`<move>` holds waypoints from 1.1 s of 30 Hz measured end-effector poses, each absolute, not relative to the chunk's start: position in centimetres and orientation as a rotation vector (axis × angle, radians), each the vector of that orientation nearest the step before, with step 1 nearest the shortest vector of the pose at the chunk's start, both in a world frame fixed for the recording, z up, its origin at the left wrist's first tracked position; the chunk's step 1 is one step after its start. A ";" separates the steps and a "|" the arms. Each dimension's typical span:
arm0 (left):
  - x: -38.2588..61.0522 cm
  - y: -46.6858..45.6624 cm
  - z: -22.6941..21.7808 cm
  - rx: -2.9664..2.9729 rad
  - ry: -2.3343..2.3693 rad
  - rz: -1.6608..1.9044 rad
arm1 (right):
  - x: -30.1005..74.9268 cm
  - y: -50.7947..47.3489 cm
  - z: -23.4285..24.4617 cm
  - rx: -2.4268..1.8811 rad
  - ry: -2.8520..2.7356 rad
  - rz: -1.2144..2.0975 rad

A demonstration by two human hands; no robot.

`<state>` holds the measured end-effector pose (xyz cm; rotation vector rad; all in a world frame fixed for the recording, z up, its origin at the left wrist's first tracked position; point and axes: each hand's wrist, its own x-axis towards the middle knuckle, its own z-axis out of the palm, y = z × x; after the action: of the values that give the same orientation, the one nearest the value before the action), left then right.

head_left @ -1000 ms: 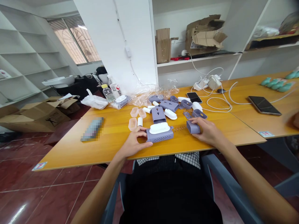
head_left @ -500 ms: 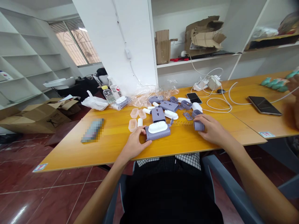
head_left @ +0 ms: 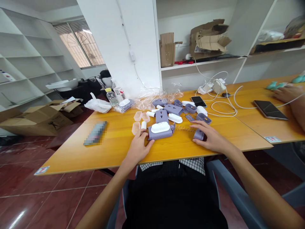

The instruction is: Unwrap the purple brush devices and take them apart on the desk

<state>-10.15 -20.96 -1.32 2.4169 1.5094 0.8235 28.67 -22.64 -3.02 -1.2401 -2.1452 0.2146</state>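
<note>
A purple perforated case (head_left: 160, 131) with a white ridged insert on top lies on the wooden table (head_left: 114, 146). My left hand (head_left: 138, 147) grips its left end, thumb and fingers closed on it. A thin metal spring (head_left: 183, 128) runs from the case's right end toward a small purple part (head_left: 198, 134). My right hand (head_left: 211, 139) holds that part between thumb and fingers, low on the table, with the index finger stretched over it.
More purple and white parts (head_left: 175, 109) and clear cups (head_left: 137, 116) lie behind the case. Crumpled plastic wrap (head_left: 154, 93), a water bottle (head_left: 110, 95), phones (head_left: 198, 101), white cables (head_left: 222, 106) and a blurred flat object (head_left: 95, 133) are also there. Another person's hand (head_left: 286, 93) rests at the far right.
My right hand swung the small purple part right, then brought it back lower toward me. The case shifted slightly away. The other person's hand moved to the far right table.
</note>
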 end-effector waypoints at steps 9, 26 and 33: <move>-8.5 -19.7 -1.1 2.624 1.589 0.719 | 29.3 -20.9 -3.6 -1.233 -2.057 0.116; -9.9 -20.7 -1.6 2.658 1.369 0.549 | 20.7 -23.9 -3.4 -1.065 -2.242 0.103; -10.1 -21.1 -1.7 2.726 1.428 0.384 | 20.6 -23.9 -3.9 -1.279 -2.348 0.116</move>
<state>-10.13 -21.12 -1.68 2.7258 1.4277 0.3836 20.57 -23.94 -3.85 -1.2786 -2.3476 0.1158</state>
